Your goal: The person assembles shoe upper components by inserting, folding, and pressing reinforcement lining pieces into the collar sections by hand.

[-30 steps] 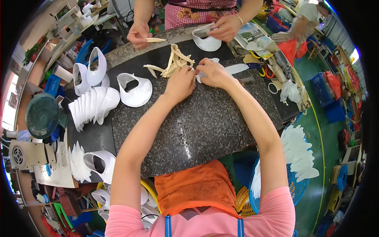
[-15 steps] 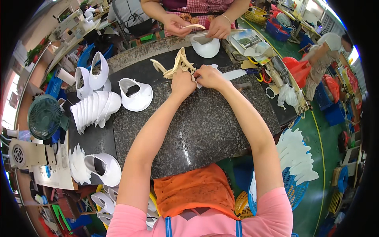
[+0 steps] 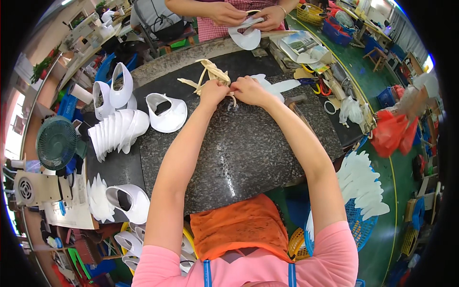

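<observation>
Left hand: the left hand (image 3: 214, 92) is bent in narrow at the near edge of the strips, its fingertips almost meeting the other hand's; whether it pinches anything I cannot tell.
Right hand: the right hand (image 3: 250, 91) is curled narrow, knuckles up, close beside the left; its grip is hidden too.
Strip end: a curved cream end (image 3: 233, 99) shows just below the gap between the two hands.
Strips: the cream strips (image 3: 216, 72) lie in a loose heap just beyond the left hand, one straying leftward.
White pieces: flat white pieces (image 3: 286, 86) lie just right of the right hand.
Hammer: the hammer (image 3: 295, 99) lies right of the right hand, nearer the body than the pieces.
Scissors: the scissors (image 3: 325, 87), red-handled, lie farther right.
Slab: the speckled slab (image 3: 210, 162) spreads beneath both hands and toward the body.
Uppers: one white upper (image 3: 178, 119) sits left of the left hand; a nested row (image 3: 117, 131) lies farther left.
Co-worker: across from both hands, a co-worker's hands (image 3: 270, 18) hold another upper (image 3: 246, 39).
Basket: the blue basket (image 3: 361, 225), with white pieces heaped on it, stands right of the right forearm.
</observation>
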